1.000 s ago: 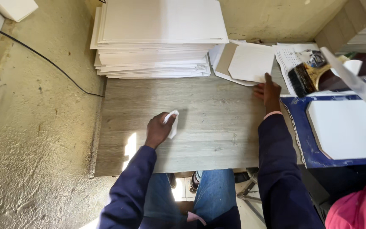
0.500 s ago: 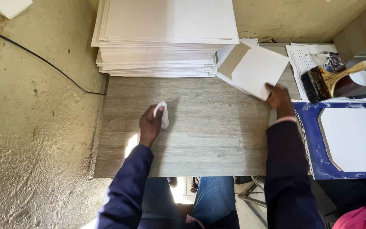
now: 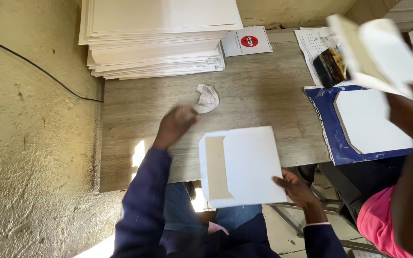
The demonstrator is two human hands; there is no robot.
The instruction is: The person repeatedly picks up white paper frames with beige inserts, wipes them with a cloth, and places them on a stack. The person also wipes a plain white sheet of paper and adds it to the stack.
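A grey wood-grain table is standing against a rough yellowish wall, a stack of white sheets at its upper left. Your right hand is gripping a white envelope at its lower right edge, low in centre frame. Your left hand is blurring, so I cannot tell its grip; a crumpled white cloth is lying just to its upper right, nearer that hand.

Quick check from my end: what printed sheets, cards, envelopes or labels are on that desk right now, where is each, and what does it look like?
White envelope: held by the right hand, near desk edge, flap side up.
Small card: far edge beside the white sheet stack; white with a red round mark.
Printed sheet: far right, white with fine dark print, under a brush.
Blue sheet: right side, a white cutout lying on it.
No screens in view.
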